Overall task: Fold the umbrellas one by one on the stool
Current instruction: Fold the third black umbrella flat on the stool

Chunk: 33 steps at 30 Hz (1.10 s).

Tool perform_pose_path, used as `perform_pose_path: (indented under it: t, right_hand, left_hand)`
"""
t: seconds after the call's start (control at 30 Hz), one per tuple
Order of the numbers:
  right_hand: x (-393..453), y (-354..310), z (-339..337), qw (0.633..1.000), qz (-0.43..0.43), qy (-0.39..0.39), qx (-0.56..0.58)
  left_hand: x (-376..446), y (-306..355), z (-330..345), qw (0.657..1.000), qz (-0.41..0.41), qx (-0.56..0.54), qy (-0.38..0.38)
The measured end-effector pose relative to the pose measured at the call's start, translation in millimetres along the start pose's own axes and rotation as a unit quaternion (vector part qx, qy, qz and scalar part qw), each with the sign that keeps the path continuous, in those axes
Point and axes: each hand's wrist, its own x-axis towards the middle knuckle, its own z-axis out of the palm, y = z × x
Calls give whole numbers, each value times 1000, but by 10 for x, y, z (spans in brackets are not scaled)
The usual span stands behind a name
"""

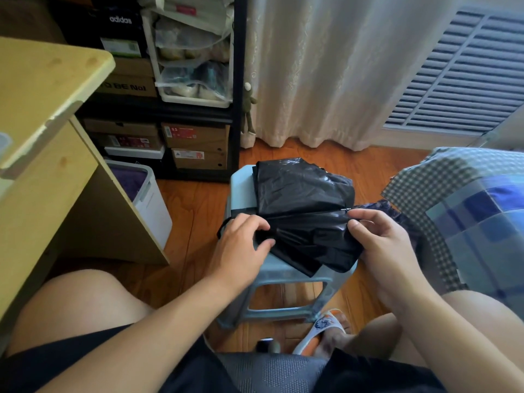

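A black umbrella [304, 211] lies collapsed across the top of a pale blue stool [279, 275], its loose canopy bunched in glossy folds that hide most of the seat. The left hand [241, 239] rests on the umbrella's left end, fingers bent down onto the fabric; whether they clasp the handle under it cannot be told, since the fabric and the hand itself cover that part. A dark strap [222, 226] loops out just beside this hand at the stool's edge. The right hand [380, 236] pinches the canopy's right edge between thumb and fingertips, close to a small metal rib tip [346, 210] poking from the fabric. Past that hand a darker patterned piece [380, 207] juts toward a checked blanket [465, 211]; it is too blurred to say what it is. The stool stands on a wood floor [195, 211], between a desk [48, 123] and the blanket. A sandalled foot [326, 333] shows partly behind the stool's legs.
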Motion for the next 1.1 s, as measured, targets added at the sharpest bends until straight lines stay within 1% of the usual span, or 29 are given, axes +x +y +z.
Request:
perform_pose_path:
  t: [0.13, 0.33, 0.4, 0.53, 0.67, 0.73, 0.83, 0.9, 0.97, 1.1]
  right_hand:
    - [14, -14, -15, 1000, 4, -4, 11]
    - [71, -29, -7, 999, 11, -11, 36]
    - [76, -38, 1, 999, 9, -10, 32]
    - [84, -88, -9, 999, 3, -12, 31]
    - [26, -129, -41, 995, -41, -86, 21]
    - [-4, -129, -52, 991, -70, -109, -14]
    - [12, -150, -59, 989, -109, -62, -74]
    - [35, -178, -47, 991, -114, -36, -65]
    - [59, -179, -30, 992, -112, -35, -48]
    - [90, -146, -10, 994, -96, -29, -31]
  left_hand:
    - [6, -3, 10, 996, 75, 43, 6]
    - [14, 77, 35, 992, 88, 80, 36]
    - [16, 101, 44, 996, 65, 48, 37]
    - [13, 149, 36, 997, -10, -82, 5]
    - [25, 253, -60, 985, -28, -167, -40]
    - [35, 289, -93, 979, -29, -197, -49]
    - [52, 298, -82, 980, -51, -192, -24]
    - [67, 265, -53, 986, -66, -154, 5]
    - [85, 226, -25, 989, -70, -126, 18]
    - [110, 220, -28, 985, -92, -137, 40]
